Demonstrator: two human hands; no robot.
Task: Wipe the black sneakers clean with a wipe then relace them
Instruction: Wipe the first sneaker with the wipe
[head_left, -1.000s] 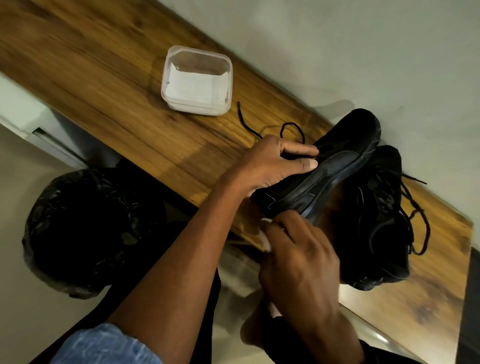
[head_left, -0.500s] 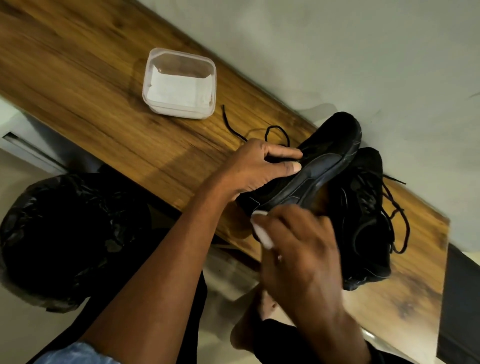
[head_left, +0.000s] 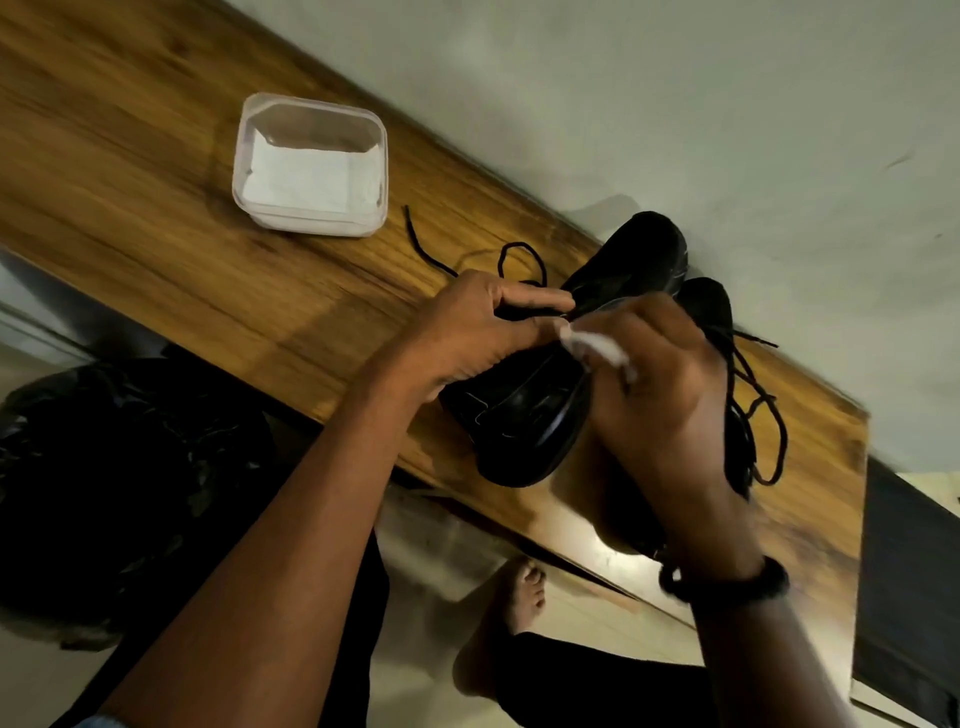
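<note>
Left hand (head_left: 483, 332) grips tilted sneaker (head_left: 524, 421); right hand (head_left: 670, 410) presses wipe (head_left: 597, 347) against sole.

Glossy wood table (head_left: 208, 270); clear plastic tub (head_left: 310, 162).

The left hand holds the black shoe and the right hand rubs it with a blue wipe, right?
Not quite: the wipe is white, not blue. The head view shows the left hand holding the black shoe while the right hand rubs it with that white wipe.
</note>
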